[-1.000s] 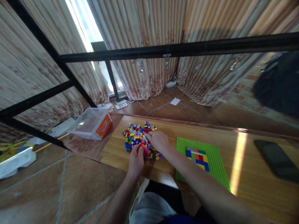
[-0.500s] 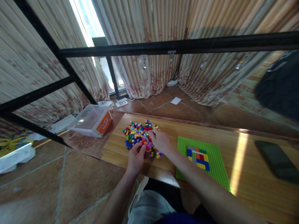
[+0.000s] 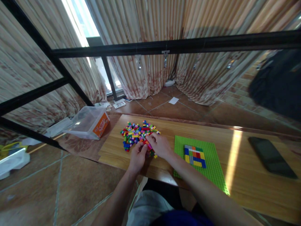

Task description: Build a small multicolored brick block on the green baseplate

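Your left hand (image 3: 137, 156) and right hand (image 3: 160, 146), grips unclear, touch small multicoloured bricks (image 3: 134, 133) on a wooden tabletop (image 3: 113, 149) before curtains (image 3: 141, 25).

No text is legible: the orange label (image 3: 101, 126) on the clear plastic bin (image 3: 82, 123) bears pale lettering (too small to read), and the white card (image 3: 119, 104) shows blurred dark print.

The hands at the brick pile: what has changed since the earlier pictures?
The left hand has moved slightly rightward, toward the right hand, so the two are now closer together at the brick pile. Whether anything was taken or let go cannot be told. The green baseplate, the built bricks on it, dark flat device and clear box stayed in place.
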Tool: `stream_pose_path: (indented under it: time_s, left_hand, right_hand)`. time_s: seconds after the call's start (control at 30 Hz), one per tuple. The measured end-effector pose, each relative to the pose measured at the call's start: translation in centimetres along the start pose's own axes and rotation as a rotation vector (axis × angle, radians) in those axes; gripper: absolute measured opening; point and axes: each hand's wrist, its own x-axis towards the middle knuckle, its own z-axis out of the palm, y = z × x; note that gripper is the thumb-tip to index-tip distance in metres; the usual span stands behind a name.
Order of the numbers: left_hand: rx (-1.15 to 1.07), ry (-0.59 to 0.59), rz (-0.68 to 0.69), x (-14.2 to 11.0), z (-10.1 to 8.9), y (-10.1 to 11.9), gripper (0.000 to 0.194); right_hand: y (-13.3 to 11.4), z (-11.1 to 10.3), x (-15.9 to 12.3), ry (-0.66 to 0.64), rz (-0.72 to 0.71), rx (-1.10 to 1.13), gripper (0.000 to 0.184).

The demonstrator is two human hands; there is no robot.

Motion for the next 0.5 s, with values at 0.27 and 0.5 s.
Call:
stream_pose_path:
  time_s: [0.27, 0.5]
  left_hand:
    - [-0.068, -0.11, 0.0, -1.1, 0.8, 2.4, 0.026]
    - [-0.117, -0.089, -0.062, -1.7, 1.3, 2.9, 0.025]
  right_hand:
    - [-1.2, 0.2, -1.6, 0.072, -0.022, 0.287, 0.037]
    - [-1.3, 0.4, -2.2, 0.145, 0.071, 0.509, 0.037]
